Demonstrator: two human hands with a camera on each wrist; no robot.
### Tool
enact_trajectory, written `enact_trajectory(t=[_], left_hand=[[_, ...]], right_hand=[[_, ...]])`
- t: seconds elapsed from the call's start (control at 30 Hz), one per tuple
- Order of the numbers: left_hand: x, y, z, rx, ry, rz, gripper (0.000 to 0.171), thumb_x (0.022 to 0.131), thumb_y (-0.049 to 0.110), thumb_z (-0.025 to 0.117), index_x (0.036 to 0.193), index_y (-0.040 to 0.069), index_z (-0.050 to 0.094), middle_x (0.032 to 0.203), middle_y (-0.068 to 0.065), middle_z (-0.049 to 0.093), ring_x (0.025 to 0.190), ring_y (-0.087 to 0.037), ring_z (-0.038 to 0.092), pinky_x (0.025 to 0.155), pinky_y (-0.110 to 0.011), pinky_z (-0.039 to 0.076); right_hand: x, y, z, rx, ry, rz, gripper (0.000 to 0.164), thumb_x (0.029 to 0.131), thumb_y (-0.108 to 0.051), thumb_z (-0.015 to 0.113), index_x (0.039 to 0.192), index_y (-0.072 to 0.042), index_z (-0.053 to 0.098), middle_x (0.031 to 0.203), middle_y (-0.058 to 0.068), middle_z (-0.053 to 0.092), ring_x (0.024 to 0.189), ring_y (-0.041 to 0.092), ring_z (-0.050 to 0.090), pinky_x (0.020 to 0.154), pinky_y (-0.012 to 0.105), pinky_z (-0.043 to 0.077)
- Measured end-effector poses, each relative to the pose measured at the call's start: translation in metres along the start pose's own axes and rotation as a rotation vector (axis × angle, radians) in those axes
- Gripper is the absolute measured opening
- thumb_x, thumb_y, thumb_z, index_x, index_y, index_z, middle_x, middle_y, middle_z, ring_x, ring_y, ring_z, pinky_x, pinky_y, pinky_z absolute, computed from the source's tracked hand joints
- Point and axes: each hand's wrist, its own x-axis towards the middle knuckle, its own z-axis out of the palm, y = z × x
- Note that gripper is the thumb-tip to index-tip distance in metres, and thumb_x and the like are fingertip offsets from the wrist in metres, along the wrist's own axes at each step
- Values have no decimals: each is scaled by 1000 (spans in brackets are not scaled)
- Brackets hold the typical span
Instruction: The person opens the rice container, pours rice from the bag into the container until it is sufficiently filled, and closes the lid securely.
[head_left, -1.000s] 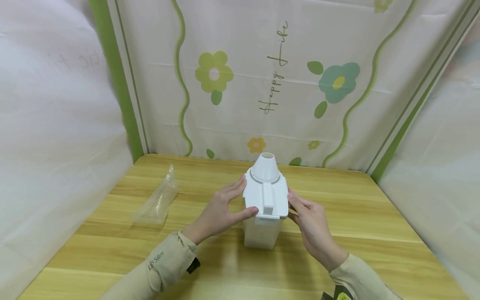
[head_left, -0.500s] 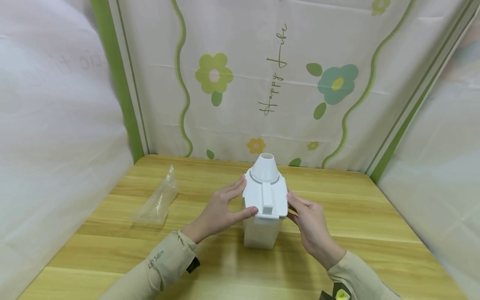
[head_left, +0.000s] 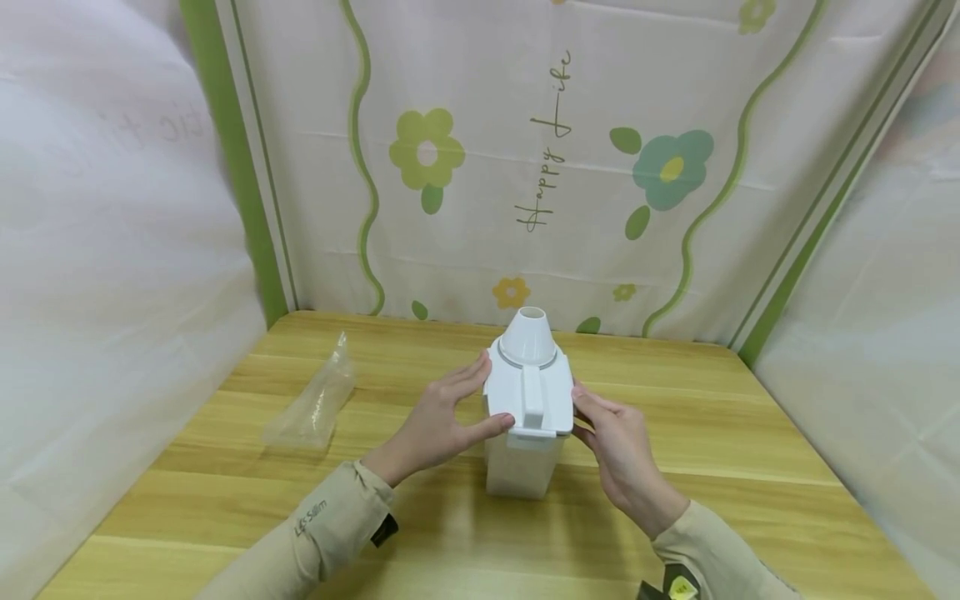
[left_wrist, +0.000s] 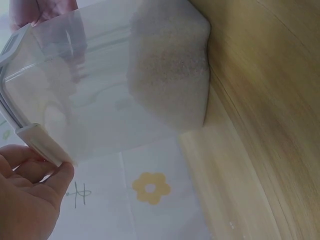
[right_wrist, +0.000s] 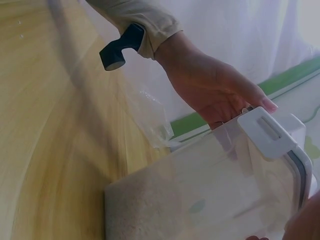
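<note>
A translucent food storage container (head_left: 521,467) stands upright on the table, pale grains in its bottom part. On top is a white lid (head_left: 510,392) with a raised handle and a cone-shaped spout (head_left: 529,337). My left hand (head_left: 438,425) holds the lid's left side, thumb lying on top near the front corner. In the left wrist view its curled fingers (left_wrist: 59,177) grip a side latch (left_wrist: 45,142). My right hand (head_left: 626,454) pinches the right side just under the lid's edge; its fingertips are partly hidden. The front latch (right_wrist: 267,130) lies flat against the container.
To the left on the wooden table (head_left: 750,450) lies a crumpled clear plastic bag (head_left: 318,404). A flower-printed curtain (head_left: 465,233) hangs behind the table's back edge. Pale fabric walls (head_left: 112,292) close in the left and right sides.
</note>
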Motion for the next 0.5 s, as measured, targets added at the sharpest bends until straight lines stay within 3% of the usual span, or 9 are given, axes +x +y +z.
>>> enact_trajectory(t=[0.5], left_hand=[[0,1,-1,7,3,-1,83,86,51,72,143,-3,44,150,-14,36,137,-24,37,110,-43,33]], right_hand=[[0,1,2,15,18,2,37,101,-15,58,130,8,55,139,13,53,120,30,52,95,34,50]])
